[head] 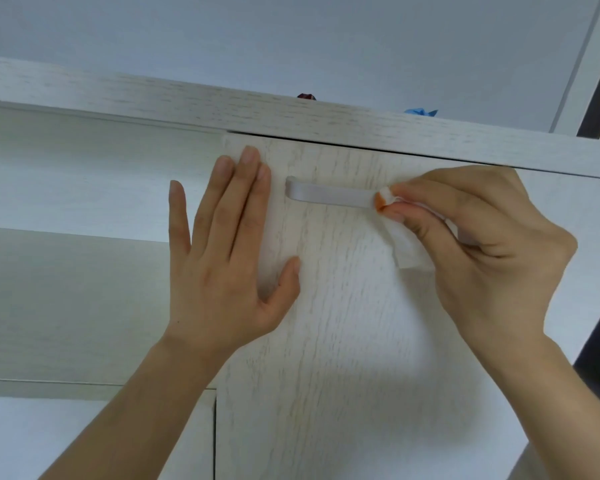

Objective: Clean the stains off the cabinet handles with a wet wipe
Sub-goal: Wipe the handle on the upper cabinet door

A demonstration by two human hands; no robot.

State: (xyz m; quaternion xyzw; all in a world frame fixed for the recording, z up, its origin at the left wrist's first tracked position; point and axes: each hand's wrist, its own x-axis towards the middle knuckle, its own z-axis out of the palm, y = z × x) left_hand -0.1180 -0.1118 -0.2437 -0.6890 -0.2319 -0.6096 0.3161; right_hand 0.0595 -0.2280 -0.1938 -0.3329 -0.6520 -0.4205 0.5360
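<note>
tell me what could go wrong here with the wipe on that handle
The wet wipe, pinched by the right hand at the right end of the handle, already carries an orange stain at its tip; it may smear back onto the handle or the pale cabinet door. The left hand lies flat on the door, so hard rubbing might shift it.

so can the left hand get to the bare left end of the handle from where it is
Probably yes. The left hand lies flat on the cabinet door, right beside the handle, with nothing between them. The right hand pinches the wet wipe at the handle's other end, leaving the left end free.
</note>
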